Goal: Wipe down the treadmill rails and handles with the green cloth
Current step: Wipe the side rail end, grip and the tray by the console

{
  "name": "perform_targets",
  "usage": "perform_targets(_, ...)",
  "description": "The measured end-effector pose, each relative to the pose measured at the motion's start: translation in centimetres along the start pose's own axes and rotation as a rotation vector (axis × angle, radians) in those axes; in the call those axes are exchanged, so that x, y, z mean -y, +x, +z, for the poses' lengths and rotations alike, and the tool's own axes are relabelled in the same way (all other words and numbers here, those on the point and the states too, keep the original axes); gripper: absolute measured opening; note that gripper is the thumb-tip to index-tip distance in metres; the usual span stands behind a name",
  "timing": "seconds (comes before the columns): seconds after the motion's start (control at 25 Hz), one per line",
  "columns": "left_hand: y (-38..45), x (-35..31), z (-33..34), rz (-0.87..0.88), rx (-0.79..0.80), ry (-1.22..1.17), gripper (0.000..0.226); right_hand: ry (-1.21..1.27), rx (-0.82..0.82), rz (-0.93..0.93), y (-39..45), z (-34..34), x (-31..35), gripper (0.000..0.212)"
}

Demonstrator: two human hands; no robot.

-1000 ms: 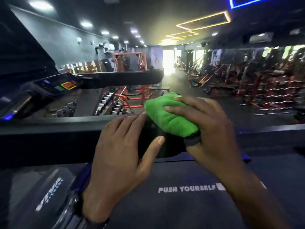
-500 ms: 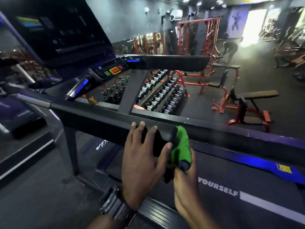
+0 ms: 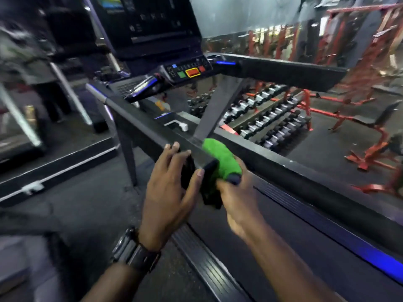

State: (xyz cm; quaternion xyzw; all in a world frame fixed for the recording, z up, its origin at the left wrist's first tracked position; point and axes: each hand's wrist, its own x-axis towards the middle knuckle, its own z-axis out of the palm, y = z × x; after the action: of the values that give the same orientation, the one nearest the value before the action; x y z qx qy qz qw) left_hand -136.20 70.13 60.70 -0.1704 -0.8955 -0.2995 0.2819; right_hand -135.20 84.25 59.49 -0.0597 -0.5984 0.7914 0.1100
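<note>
A dark treadmill rail point(image 3: 139, 125) runs from the console down to its blunt end at centre. My left hand point(image 3: 170, 192) holds that rail end, fingers over the top and thumb on the near side. The green cloth point(image 3: 224, 160) is bunched against the inner side of the rail end. My right hand point(image 3: 237, 199) grips the cloth from below, with a dark edge of it sticking out by my fingers. The far rail point(image 3: 290, 73) crosses the upper right. The console point(image 3: 187, 70) shows red and green buttons.
The treadmill belt point(image 3: 305, 247) and its ribbed side step point(image 3: 207, 264) lie below my arms. Dumbbell racks point(image 3: 268, 118) and red benches point(image 3: 370, 149) stand beyond the far side. Another treadmill point(image 3: 32, 127) stands on the left.
The view has swung left and down toward the console. My right hand has dropped from on top of the cloth to below it, and the cloth has slid to the rail end's inner side.
</note>
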Motion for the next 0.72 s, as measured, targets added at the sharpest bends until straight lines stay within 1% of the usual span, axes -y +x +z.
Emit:
perform_targets(0.04, -0.1, -1.1, 0.3, -0.066, -0.021, 0.045, 0.053, -0.084, 0.078, -0.027, 1.0, -1.0, 0.5, 0.068)
perform_targets(0.12, -0.3, -3.3, 0.3, -0.182, -0.037, 0.103, 0.056, -0.261, 0.222, -0.203, 1.1, -3.4, 1.3, 0.071)
perform_targets(0.16, -0.5, -4.2, 0.3, -0.227, -0.048, 0.108, 0.055, -0.355, 0.273, -0.279, 0.7, -4.5, 1.3, 0.073)
perform_targets(0.2, -0.7, -4.9, 0.3, -0.269, -0.046, 0.101, 0.054, -0.395, 0.313, -0.313, 0.4, -5.2, 1.4, 0.074)
perform_targets(0.28, -0.6, -6.1, 0.6, -0.337, -0.041, 0.113, 0.055, -0.385, 0.345, -0.353, 2.1, -5.2, 2.5, 0.075)
perform_targets(0.36, -0.3, -6.7, 1.3, -0.401, -0.068, 0.126, 0.052, -0.371, 0.47, -0.479, 4.1, -3.8, 4.2, 0.076)
perform_targets(0.4, 0.0, -6.9, 1.8, -0.431, -0.099, 0.117, 0.049, -0.362, 0.508, -0.556, 4.8, -3.7, 4.2, 0.078)
perform_targets(0.44, 0.2, -7.1, 2.3, -0.456, -0.133, 0.107, 0.046, -0.346, 0.504, -0.603, 5.0, -4.0, 3.0, 0.079)
perform_targets(0.52, 0.6, -7.6, 3.2, -0.498, -0.214, 0.125, 0.05, -0.303, 0.443, -0.524, 4.4, -5.4, -1.0, 0.078)
perform_targets(0.6, 0.6, -8.5, 4.2, -0.517, -0.258, 0.218, 0.055, -0.239, 0.415, -0.352, 5.8, -4.8, -2.5, 0.073)
perform_targets(0.64, 0.8, -8.8, 4.9, -0.536, -0.267, 0.256, 0.056, -0.195, 0.464, -0.3, 7.6, -4.1, -1.8, 0.072)
perform_targets(0.72, 1.7, -8.8, 5.8, -0.616, -0.3, 0.303, 0.056, -0.135, 0.641, -0.278, 11.0, -2.4, -0.4, 0.075)
